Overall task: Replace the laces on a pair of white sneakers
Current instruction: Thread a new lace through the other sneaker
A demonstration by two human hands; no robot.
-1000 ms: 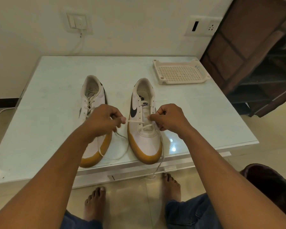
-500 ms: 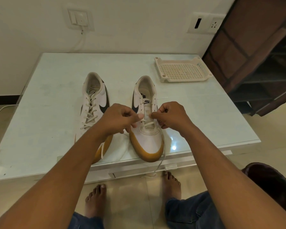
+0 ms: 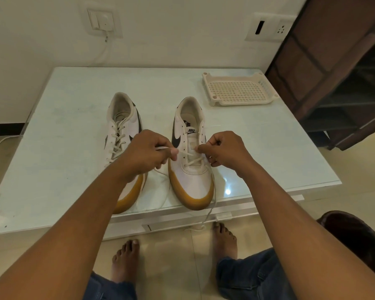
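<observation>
Pinching lace point(image 3: 187, 153), both hands point(image 3: 146, 152) over right sneaker point(image 3: 192, 161)

Home room (wall sockets point(image 3: 268, 27), tiled floor point(image 3: 175, 267))

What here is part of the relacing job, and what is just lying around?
Part of the job:
half-laced sneaker
laced sneaker beside it
lace, pinched by the left hand and right hand

Just lying about:
perforated plastic tray
plugged-in charger on the wall
wall socket
dark wooden rack
</observation>
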